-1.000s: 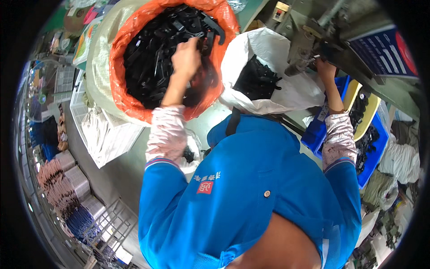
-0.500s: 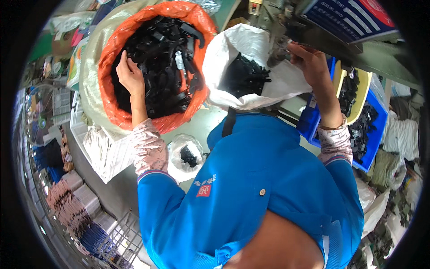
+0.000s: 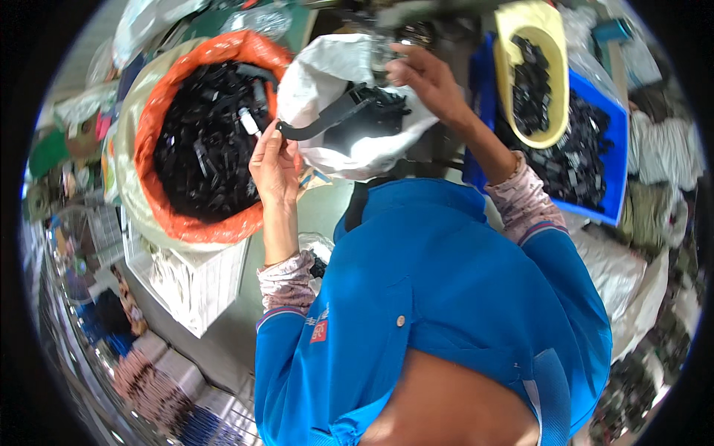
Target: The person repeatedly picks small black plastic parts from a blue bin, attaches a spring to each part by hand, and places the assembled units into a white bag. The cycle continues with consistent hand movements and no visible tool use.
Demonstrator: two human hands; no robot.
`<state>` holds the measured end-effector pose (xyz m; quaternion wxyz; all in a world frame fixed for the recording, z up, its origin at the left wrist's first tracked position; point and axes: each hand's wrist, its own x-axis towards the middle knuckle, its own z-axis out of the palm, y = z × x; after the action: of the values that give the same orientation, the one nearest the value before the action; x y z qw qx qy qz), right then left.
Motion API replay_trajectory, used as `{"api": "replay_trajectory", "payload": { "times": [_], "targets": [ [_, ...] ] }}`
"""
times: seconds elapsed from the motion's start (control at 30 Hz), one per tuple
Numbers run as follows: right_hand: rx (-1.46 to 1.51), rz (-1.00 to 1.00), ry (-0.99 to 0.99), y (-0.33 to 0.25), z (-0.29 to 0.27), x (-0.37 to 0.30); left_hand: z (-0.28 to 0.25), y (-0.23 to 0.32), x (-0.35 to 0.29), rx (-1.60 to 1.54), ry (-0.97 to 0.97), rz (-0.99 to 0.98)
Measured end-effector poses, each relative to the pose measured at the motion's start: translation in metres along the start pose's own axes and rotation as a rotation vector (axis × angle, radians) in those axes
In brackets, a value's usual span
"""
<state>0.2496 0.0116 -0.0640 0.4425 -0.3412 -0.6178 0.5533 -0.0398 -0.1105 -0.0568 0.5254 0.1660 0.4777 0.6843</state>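
My left hand (image 3: 275, 167) is closed, pinching one end of a long, curved black plastic strip (image 3: 327, 119) between thumb and fingertips. The strip reaches rightward over a white sack (image 3: 301, 85) that holds small black parts (image 3: 387, 111). My right hand (image 3: 424, 80) is at the sack's far right edge, its fingers curled beside blurred dark machine parts (image 3: 416, 33). What those fingers grip, if anything, I cannot make out. Left of my left hand stands an orange-lined sack (image 3: 152, 189) full of black plastic pieces (image 3: 204, 141).
To the right, a yellow tub (image 3: 558, 82) of black parts sits on a blue bin (image 3: 613, 178), which also holds black pieces. A white plastic crate (image 3: 223, 275) is at the lower left. Near my left wrist is a small clear bag (image 3: 316, 241).
My left hand has come out of the orange-lined sack and moved right with a black plastic strip. My view has shifted, and the right hand appears farther left, near the white sack.
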Motion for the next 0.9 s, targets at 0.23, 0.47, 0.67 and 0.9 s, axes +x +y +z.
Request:
{"api": "replay_trajectory", "payload": {
  "times": [0.23, 0.47, 0.67, 0.9],
  "targets": [
    [-0.317, -0.184, 0.043, -0.055, -0.018, -0.127, 0.057, -0.055, -0.040, 0.339, -0.329, -0.388],
    [0.211, 0.287, 0.491, -0.057, -0.037, -0.206, 0.170, -0.093, -0.125, 1.275, -1.131, 0.444],
    [-0.989, 0.090, 0.559, -0.018, -0.175, -0.232, 0.189, -0.134, -0.122, 0.862, -0.933, -0.104],
    [-1.447, 0.171, 0.164, 0.033, -0.217, -0.210, 0.239, -0.138, -0.143, 0.953, -0.864, -0.036]
  ]
}}
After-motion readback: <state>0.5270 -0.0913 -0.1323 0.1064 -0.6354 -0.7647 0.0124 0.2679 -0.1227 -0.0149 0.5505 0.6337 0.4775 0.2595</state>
